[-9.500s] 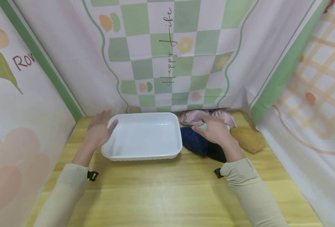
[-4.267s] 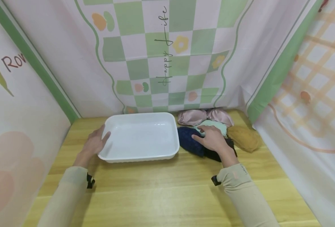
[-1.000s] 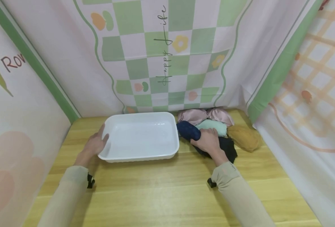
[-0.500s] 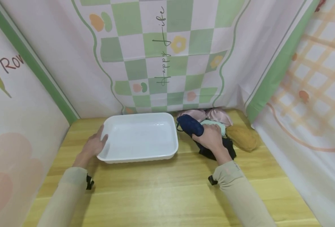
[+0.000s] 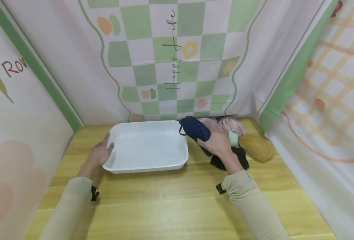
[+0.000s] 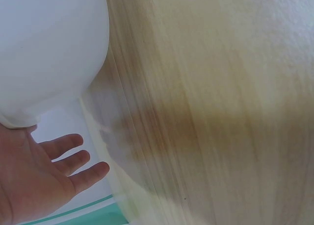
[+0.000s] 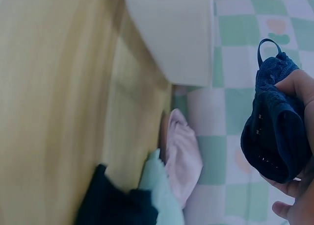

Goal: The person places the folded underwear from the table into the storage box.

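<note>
In the head view my right hand point(image 5: 218, 140) grips a folded navy lace bra point(image 5: 194, 128). It holds the bra above the table by the right rim of a white tray point(image 5: 147, 168). A strap loop hangs from the bra's front end; in the right wrist view the thumb lies on the navy bra point(image 7: 272, 117) and small metal hooks show. My left hand point(image 5: 98, 154) rests at the tray's left rim, thumb over the edge. Seen from the left wrist, the left hand point(image 6: 39, 176) has straight, spread fingers outside the tray wall point(image 6: 54, 53).
Right of the tray lie a pink satin bra point(image 5: 232, 125), a mint-green folded garment point(image 5: 233, 138), a mustard-yellow garment point(image 5: 256, 147) and a black garment point(image 5: 239, 156). A patterned curtain point(image 5: 177, 66) hangs behind the wooden table point(image 5: 165, 206), with more cloth at both sides.
My right hand has taken hold of the navy bra, lifted it off the pile and carried it left toward the tray. My left hand has come down onto the tray rim and stays there.
</note>
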Demonstrator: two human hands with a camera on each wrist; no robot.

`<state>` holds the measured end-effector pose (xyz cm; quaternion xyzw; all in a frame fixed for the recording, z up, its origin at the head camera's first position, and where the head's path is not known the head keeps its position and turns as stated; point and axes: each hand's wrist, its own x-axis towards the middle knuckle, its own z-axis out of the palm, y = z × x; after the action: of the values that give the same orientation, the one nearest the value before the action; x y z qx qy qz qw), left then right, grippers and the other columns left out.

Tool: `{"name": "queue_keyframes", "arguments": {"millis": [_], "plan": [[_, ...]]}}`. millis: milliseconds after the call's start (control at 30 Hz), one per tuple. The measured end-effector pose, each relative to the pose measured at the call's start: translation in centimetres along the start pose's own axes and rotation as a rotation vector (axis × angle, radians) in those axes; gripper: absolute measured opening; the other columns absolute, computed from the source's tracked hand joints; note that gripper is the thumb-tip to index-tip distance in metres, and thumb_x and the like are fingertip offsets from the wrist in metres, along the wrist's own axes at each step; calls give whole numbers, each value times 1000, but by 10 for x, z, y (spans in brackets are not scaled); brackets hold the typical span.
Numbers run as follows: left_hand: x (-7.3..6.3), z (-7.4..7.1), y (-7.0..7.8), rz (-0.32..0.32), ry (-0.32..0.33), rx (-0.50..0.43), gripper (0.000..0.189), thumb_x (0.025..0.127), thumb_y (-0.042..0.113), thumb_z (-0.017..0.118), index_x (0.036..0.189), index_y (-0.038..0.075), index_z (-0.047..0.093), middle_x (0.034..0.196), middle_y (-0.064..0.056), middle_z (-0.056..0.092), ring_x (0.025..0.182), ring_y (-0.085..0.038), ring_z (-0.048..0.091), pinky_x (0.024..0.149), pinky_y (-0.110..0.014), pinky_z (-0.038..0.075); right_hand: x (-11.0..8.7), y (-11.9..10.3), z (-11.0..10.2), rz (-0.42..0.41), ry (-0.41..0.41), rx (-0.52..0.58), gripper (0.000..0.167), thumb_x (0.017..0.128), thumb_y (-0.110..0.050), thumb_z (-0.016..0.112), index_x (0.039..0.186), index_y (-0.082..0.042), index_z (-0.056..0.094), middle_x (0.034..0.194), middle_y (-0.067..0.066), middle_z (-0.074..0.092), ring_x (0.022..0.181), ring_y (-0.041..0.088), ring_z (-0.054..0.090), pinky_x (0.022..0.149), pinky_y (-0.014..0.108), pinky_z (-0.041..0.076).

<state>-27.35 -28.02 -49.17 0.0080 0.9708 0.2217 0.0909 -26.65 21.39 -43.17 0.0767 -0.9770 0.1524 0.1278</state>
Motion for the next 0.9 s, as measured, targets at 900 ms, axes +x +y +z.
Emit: {"name": "queue_keyframes", "arguments": {"millis": [900], "plan": [[-2, 0, 1, -7, 6, -3, 73, 104, 60, 11, 159, 21, -17, 158, -37, 20, 140, -59, 29, 115, -70, 27, 7, -76, 14, -229, -30, 14, 53, 76, -52, 75, 107, -9, 68, 106, 9, 72, 109, 33, 64, 110, 53, 41]]}}
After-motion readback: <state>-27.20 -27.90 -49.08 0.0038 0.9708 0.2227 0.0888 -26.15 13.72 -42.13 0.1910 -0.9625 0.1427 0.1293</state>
